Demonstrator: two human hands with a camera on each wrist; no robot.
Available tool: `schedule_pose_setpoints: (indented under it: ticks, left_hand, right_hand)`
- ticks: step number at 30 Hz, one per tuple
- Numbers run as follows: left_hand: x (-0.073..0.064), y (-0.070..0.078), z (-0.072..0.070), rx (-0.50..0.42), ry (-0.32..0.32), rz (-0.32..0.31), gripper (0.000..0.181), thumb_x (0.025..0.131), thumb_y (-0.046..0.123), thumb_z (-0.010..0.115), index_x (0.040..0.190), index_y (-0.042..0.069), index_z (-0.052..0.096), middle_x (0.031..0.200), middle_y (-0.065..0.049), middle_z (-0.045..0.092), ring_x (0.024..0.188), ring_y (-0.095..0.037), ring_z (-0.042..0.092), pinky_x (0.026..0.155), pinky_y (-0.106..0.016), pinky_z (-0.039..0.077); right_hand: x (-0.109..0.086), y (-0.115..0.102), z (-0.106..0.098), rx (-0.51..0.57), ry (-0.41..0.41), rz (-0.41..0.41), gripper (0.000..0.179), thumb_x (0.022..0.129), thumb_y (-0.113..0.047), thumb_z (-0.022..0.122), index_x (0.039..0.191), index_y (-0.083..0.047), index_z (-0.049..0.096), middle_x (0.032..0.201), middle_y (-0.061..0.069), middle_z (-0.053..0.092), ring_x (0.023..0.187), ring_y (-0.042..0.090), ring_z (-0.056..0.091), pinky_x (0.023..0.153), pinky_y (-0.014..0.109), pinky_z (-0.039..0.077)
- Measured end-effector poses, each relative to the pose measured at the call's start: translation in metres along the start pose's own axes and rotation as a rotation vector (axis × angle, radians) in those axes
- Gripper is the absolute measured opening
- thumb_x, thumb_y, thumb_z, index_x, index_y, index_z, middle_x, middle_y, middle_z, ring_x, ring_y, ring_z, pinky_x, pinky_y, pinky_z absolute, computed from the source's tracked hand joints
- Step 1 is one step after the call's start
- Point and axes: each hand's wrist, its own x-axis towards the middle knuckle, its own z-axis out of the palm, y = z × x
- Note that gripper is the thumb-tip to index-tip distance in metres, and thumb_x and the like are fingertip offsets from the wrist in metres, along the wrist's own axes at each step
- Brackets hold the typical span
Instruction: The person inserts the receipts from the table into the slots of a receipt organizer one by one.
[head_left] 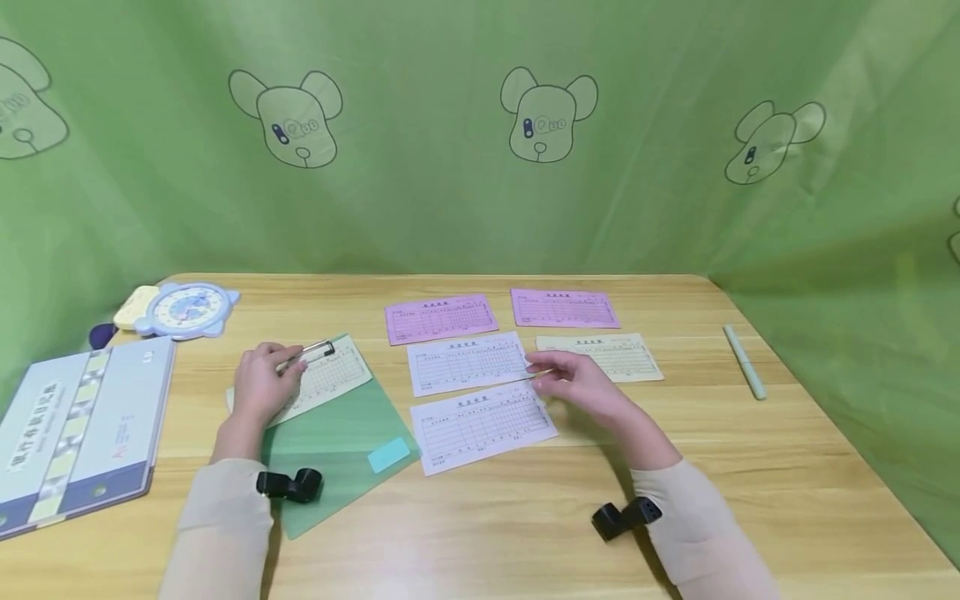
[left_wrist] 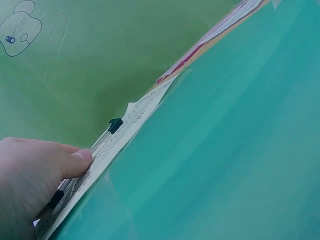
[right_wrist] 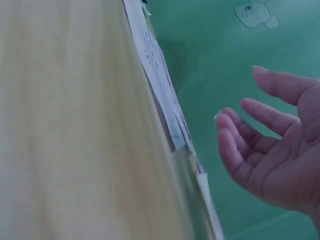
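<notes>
A green see-through clipboard (head_left: 337, 475) lies slanted at the left, with a cream printed slip (head_left: 333, 377) at its top end. My left hand (head_left: 258, 383) grips the metal clip (head_left: 322, 350) there; in the left wrist view its thumb (left_wrist: 80, 157) presses on the wire part. Two white slips, an upper one (head_left: 465, 362) and a lower one (head_left: 483, 429), lie right of the clipboard. Over their right ends is my right hand (head_left: 588, 387), fingers loosely bent; the right wrist view shows this hand (right_wrist: 275, 160) holding nothing. A second cream slip (head_left: 630, 358) lies partly behind it.
Behind the white slips lie two pink-purple slips, one left (head_left: 442, 319) and one right (head_left: 566, 309). A pale green pen (head_left: 745, 362) is near the right edge. At far left are a ledger folder (head_left: 82, 433) and a blue clock (head_left: 189, 310). Green curtains surround the table.
</notes>
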Motion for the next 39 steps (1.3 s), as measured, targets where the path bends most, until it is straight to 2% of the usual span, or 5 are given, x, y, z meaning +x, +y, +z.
schedule_pose_setpoints:
  ticks: [9, 13, 21, 33, 39]
  left_hand:
    - [0.001, 0.001, -0.003, -0.011, -0.002, 0.001, 0.031, 0.082, 0.013, 0.056, 0.108, -0.003, 0.057, 0.102, -0.023, 0.049, 0.093, -0.038, 0.039, 0.078, -0.048, 0.029]
    - [0.001, 0.001, -0.003, -0.013, -0.005, -0.004, 0.031, 0.082, 0.014, 0.056, 0.109, -0.003, 0.057, 0.103, -0.023, 0.049, 0.093, -0.037, 0.039, 0.079, -0.048, 0.029]
    - [0.002, 0.002, -0.002, -0.02, -0.011, -0.012, 0.032, 0.083, 0.014, 0.055, 0.11, -0.003, 0.056, 0.103, -0.023, 0.049, 0.094, -0.037, 0.039, 0.079, -0.048, 0.029]
    - [0.0, 0.001, 0.001, -0.023, -0.014, -0.03, 0.033, 0.082, 0.014, 0.055, 0.11, -0.003, 0.056, 0.104, -0.023, 0.048, 0.094, -0.037, 0.039, 0.079, -0.048, 0.029]
    - [-0.001, 0.0, 0.001, -0.021, -0.003, -0.025, 0.032, 0.082, 0.013, 0.056, 0.11, -0.003, 0.056, 0.103, -0.023, 0.049, 0.093, -0.037, 0.039, 0.079, -0.049, 0.029]
  right_hand:
    - [-0.004, 0.023, 0.006, -0.132, -0.011, -0.008, 0.042, 0.07, -0.007, 0.069, 0.109, 0.003, 0.056, 0.092, 0.014, 0.054, 0.076, 0.021, 0.044, 0.067, 0.028, 0.038]
    - [-0.006, 0.022, 0.007, -0.165, -0.035, -0.045, 0.042, 0.069, -0.006, 0.07, 0.108, 0.001, 0.058, 0.085, 0.013, 0.049, 0.075, 0.023, 0.039, 0.065, 0.03, 0.034]
    - [-0.004, 0.028, 0.005, -0.365, -0.078, -0.167, 0.05, 0.065, -0.012, 0.074, 0.111, 0.0, 0.058, 0.071, 0.005, 0.042, 0.069, 0.019, 0.036, 0.06, 0.027, 0.032]
    - [-0.005, 0.029, 0.007, -0.416, -0.092, -0.168, 0.04, 0.066, -0.011, 0.073, 0.104, -0.002, 0.061, 0.072, 0.003, 0.045, 0.068, 0.017, 0.038, 0.059, 0.027, 0.034]
    - [-0.005, 0.028, 0.007, -0.457, -0.099, -0.188, 0.048, 0.068, -0.011, 0.072, 0.112, -0.001, 0.056, 0.072, 0.002, 0.043, 0.067, 0.017, 0.037, 0.058, 0.026, 0.033]
